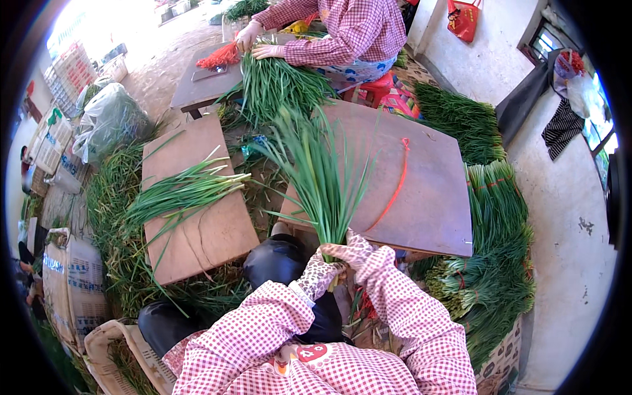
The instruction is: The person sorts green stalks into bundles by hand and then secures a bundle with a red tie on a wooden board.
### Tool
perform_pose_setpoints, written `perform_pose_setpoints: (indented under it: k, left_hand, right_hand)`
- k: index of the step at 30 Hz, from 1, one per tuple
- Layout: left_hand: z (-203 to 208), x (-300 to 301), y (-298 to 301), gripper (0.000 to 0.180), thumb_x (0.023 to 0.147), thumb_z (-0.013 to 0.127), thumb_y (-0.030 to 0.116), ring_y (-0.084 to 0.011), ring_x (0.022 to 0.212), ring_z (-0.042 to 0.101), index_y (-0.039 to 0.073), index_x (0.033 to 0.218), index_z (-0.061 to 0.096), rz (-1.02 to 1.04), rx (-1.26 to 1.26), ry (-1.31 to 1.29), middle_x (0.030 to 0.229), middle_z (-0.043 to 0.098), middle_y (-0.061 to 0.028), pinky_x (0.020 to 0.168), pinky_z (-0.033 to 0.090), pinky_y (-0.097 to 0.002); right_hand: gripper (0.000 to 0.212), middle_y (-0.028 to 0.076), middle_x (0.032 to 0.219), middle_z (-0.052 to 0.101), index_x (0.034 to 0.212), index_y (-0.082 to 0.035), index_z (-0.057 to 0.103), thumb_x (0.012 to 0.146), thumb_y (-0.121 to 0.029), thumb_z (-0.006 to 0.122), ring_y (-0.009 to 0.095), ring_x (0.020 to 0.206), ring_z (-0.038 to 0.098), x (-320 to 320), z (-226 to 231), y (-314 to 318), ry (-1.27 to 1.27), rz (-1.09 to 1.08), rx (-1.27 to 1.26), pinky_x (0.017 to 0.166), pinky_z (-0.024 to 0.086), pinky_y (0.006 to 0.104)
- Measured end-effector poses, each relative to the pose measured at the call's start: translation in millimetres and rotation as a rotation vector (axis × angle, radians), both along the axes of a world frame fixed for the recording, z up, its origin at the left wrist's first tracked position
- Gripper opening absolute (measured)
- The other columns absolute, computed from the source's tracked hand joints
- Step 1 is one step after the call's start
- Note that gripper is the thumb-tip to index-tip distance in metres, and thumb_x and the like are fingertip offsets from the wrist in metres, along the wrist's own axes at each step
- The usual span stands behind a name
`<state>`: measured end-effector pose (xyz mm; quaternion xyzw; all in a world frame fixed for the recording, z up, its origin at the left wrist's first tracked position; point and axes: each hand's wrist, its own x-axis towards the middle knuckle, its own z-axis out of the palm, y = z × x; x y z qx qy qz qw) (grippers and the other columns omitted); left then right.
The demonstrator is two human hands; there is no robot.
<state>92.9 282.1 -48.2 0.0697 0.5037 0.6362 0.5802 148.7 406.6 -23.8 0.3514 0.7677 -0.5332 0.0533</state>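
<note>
A loose bunch of garlic chives stands upright in front of me, its leaf tips fanned out and away. My left hand, in a spotted glove, is closed round the pale lower stalks. On the right of the same stalks, my right hand is closed as well, gloved alike. Just beyond them is a brown table, with a red tie strip lying lengthwise on it. More chives lie loose on the low wooden board to my left.
Across from me a co-worker handles a big chive bunch at a small table. Tied chive bundles are stacked along the right wall. Leaf scraps heap at left, near a plastic bag and crates.
</note>
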Motion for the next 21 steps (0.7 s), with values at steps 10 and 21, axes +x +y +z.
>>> perform_pose_setpoints:
  k: [10,21]
  left_hand:
    - [1.8,-2.8,-1.3,0.026,0.082,0.059,0.005,-0.0146,0.071,0.056,0.007,0.106,0.048,-0.113,0.302,-0.381,0.085,0.057,-0.0065,0.061,0.05,-0.0303]
    - [-0.2,3.9,12.7,0.028,0.078,0.062,0.001,-0.012,0.054,0.051,0.009,0.1,0.047,0.087,0.174,0.006,0.071,0.054,-0.0028,0.047,0.044,-0.0263]
  right_hand:
    - [0.041,0.007,0.095,0.061,0.111,-0.003,0.053,0.08,-0.026,0.067,0.015,0.085,0.058,11.2,-5.8,4.9,0.419,-0.123,-0.681,0.074,0.048,0.0323]
    - [0.028,0.012,0.086,0.063,0.104,-0.001,0.057,0.086,-0.023,0.057,0.017,0.074,0.059,35.5,59.2,25.4,0.105,-0.163,0.273,0.068,0.049,0.0303]
